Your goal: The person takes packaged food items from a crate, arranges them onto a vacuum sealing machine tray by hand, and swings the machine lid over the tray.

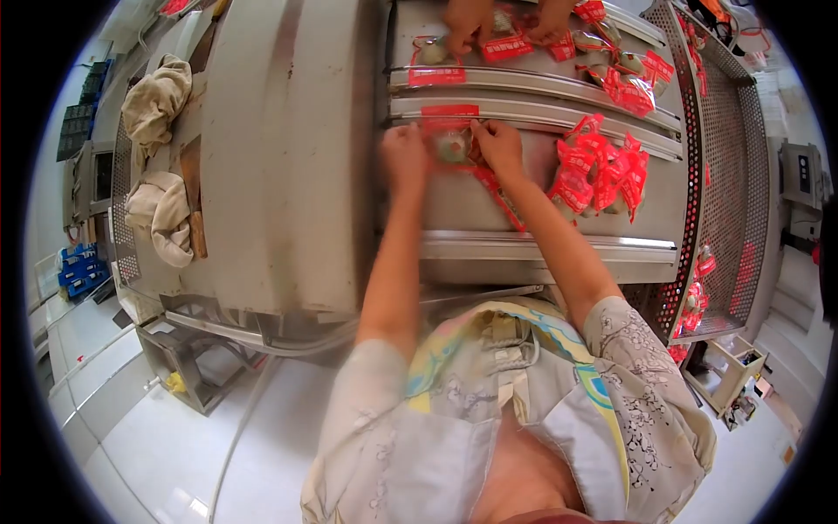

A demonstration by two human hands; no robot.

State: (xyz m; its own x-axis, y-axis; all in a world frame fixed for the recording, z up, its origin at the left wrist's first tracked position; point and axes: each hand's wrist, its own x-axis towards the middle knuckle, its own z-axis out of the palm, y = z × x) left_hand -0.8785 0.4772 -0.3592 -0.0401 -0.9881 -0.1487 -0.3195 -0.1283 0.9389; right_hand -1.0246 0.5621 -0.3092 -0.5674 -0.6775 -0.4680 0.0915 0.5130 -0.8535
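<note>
A clear plastic packet with red printed ends (452, 147) lies on the metal work surface between my hands, something pale green and round inside it. My right hand (499, 150) pinches its upper right edge. At the packet's left edge is my left hand (406, 159), its fingers curled but smeared by motion, so their grip is unclear. Below the packet, partly behind my right wrist, a red strip of wrapper (501, 199) lies at a slant. To the right of my right hand sits a heap of red-printed packets (601, 166).
Metal rails (541, 248) cross the work surface. Beyond them, another person's hands (471, 19) handle similar packets (434, 61). A perforated metal bin (729, 175) stands at the right, with packets along its near side. Beige cloths (159, 214) lie left of a wide metal panel (279, 157).
</note>
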